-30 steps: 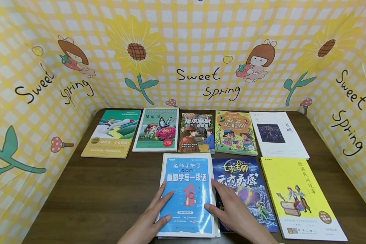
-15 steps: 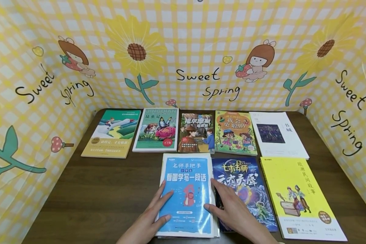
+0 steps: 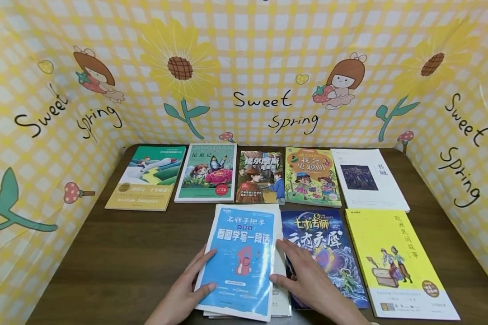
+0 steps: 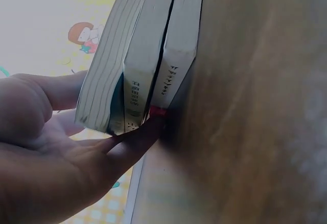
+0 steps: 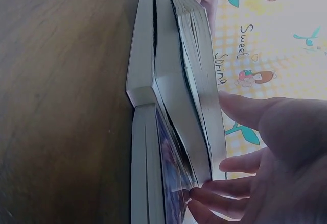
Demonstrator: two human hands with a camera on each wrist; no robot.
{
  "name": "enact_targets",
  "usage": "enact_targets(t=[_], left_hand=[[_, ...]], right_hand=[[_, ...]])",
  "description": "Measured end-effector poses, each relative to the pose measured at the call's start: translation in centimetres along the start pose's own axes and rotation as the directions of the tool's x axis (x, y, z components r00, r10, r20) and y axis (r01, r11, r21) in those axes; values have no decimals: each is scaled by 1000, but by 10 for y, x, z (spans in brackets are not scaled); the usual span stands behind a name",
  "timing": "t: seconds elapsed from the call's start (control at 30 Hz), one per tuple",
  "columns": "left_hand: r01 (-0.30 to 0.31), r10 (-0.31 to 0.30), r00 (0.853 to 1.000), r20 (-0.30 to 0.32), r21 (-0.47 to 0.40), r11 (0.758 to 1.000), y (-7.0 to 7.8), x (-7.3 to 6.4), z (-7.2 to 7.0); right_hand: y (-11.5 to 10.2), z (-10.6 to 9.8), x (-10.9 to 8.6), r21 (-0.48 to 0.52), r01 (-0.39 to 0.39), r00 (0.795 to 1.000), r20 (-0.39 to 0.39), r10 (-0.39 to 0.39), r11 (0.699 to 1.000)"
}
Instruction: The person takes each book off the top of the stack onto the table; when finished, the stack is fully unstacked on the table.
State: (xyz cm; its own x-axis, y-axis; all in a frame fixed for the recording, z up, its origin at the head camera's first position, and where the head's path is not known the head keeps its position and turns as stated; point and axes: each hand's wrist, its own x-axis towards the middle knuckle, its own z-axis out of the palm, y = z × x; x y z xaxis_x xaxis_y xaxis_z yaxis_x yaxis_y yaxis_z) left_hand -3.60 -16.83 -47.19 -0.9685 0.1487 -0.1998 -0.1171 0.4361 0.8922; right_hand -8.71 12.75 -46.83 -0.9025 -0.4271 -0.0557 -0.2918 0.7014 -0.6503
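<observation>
A blue-covered book (image 3: 232,289) lies askew on top of a stack near the front of the table. My left hand (image 3: 185,282) holds its left edge, thumb on the cover and fingers along the side. My right hand (image 3: 307,273) touches the right side of the stack, its thumb by the blue book's edge and its fingers fairly straight. A pale lower book (image 3: 283,300) shows beneath on the right. In the left wrist view, two spines (image 4: 135,89) sit under the top book's pages (image 4: 104,66), with a fingertip reaching the lowest. The right wrist view shows the stacked page edges (image 5: 176,89).
Right of the stack lie a purple-blue book (image 3: 343,262) and a yellow book (image 3: 402,253). Behind is a row of several books, from a green-and-yellow one (image 3: 146,178) to a white one (image 3: 386,189). Patterned cloth (image 3: 252,54) walls the dark wooden table (image 3: 105,257).
The blue book has slid left and turned slightly on the stack along with my left hand, uncovering more of the lower book. My right hand stays nearly in place.
</observation>
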Motion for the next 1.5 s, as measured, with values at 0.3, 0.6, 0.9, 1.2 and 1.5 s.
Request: enact_targets(t=[0.3, 0.6, 0.9, 1.2, 1.5], left_hand=[[58, -83, 991, -108, -219, 974, -3, -5, -4], [138, -185, 958, -221, -212, 967, -3, -11, -16], [232, -247, 965, -86, -154, 961, -10, -17, -34], [295, -312, 950, 13, -365, 883, -15, -33, -52], [368, -473, 847, -243, -374, 851, -21, -49, -87]], right_hand=[[1, 0, 1, -9, 2, 999, 43, -2, 1000], [5, 0, 0, -17, 45, 998, 55, -44, 999], [5, -1, 1, -24, 53, 998, 43, -52, 998], [6, 0, 1, -27, 62, 997, 55, -60, 998], [7, -1, 1, -30, 80, 996, 31, -79, 996]])
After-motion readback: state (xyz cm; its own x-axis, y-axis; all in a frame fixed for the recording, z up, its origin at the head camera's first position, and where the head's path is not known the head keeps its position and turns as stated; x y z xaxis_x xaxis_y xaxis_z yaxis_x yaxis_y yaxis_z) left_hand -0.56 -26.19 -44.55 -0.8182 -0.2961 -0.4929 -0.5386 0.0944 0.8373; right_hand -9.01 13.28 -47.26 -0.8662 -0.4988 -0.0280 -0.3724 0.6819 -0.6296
